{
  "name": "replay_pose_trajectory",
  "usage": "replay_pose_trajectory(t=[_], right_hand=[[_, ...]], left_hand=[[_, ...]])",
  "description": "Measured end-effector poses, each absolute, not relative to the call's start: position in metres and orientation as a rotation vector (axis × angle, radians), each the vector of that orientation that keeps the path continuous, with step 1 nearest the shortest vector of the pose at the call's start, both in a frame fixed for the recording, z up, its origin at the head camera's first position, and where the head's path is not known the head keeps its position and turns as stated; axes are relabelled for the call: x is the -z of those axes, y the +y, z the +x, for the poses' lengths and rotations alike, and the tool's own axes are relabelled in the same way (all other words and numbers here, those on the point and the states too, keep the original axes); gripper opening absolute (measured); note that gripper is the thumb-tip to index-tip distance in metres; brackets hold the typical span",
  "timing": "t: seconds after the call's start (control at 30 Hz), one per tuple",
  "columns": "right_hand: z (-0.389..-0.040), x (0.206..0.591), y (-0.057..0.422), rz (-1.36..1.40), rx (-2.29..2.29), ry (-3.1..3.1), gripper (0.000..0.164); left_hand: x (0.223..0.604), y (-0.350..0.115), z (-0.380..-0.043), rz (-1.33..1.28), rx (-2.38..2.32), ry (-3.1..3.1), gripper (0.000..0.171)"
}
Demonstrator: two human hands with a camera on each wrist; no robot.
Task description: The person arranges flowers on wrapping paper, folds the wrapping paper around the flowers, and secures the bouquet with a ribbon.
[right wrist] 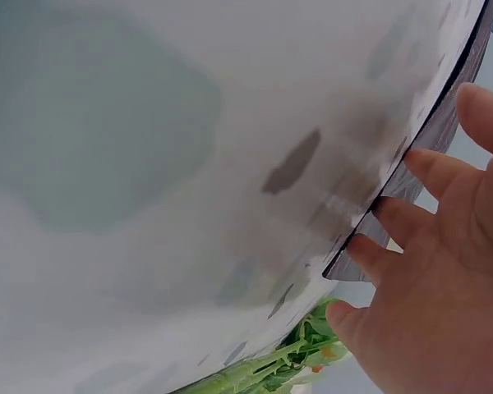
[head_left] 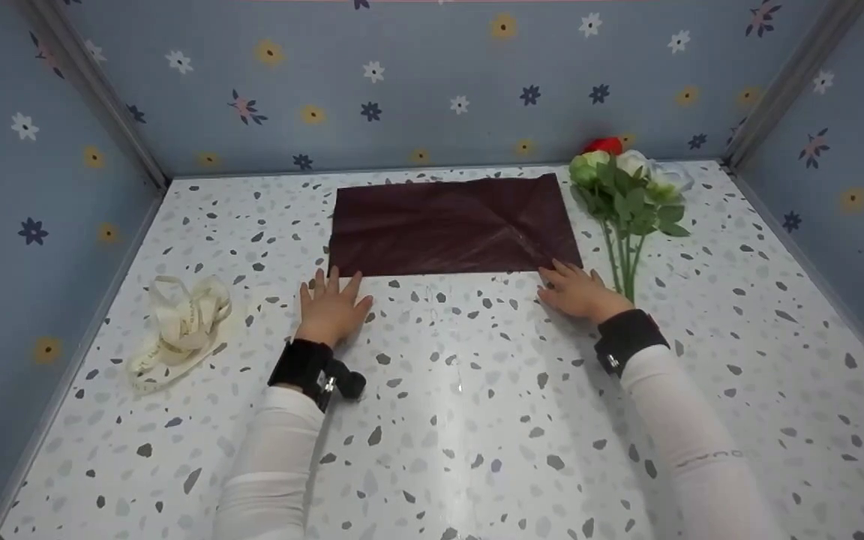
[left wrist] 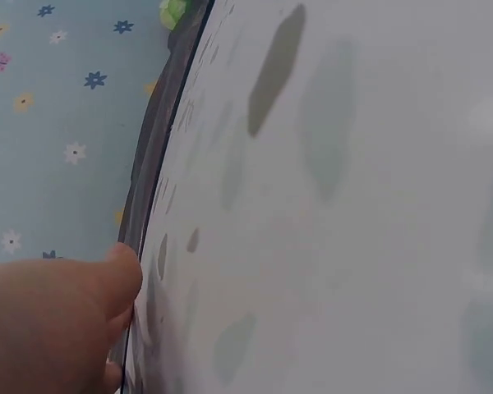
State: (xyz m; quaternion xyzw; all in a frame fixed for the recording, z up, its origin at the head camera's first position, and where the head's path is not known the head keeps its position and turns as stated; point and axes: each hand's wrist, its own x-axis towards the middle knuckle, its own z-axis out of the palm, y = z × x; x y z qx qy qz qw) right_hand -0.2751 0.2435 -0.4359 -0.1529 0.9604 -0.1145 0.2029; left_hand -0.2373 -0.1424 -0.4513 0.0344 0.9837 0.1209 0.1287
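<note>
A dark maroon sheet (head_left: 439,229), like wrapping paper, lies flat and slightly creased at the back middle of the table. At its near left corner my left hand (head_left: 332,309) rests with fingers spread, the tips reaching the sheet's edge. My right hand (head_left: 582,291) touches the near right corner with its fingers extended; in the right wrist view the fingertips (right wrist: 363,248) meet the sheet's edge (right wrist: 394,217). Neither hand grips anything. Just right of the sheet lies a bunch of artificial flowers (head_left: 631,199), its stems running behind my right hand.
A loose heap of cream ribbon (head_left: 188,326) with printed marks lies on the left side of the speckled white table (head_left: 462,420). Blue flower-patterned panels (head_left: 432,82) wall the table at the back and both sides.
</note>
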Motion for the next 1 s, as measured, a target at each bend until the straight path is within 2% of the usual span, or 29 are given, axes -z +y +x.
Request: replay_pose_trajectory(t=[0.4,0.7,1.0], right_hand=[[-0.268,0.433,0.241,-0.452,0.344,2.763,0.053],[-0.262,0.433,0.238,-0.423,0.353,2.787,0.061],[-0.262,0.435,0.24,-0.308,0.543,2.856,0.041]], left_hand=[[0.441,-0.144,-0.23,0.113,-0.342,2.878,0.055],[0.44,-0.15,-0.223,0.213,-0.375,2.918,0.039],[0.444,-0.149,-0.227,0.214,-0.346,3.073,0.042]])
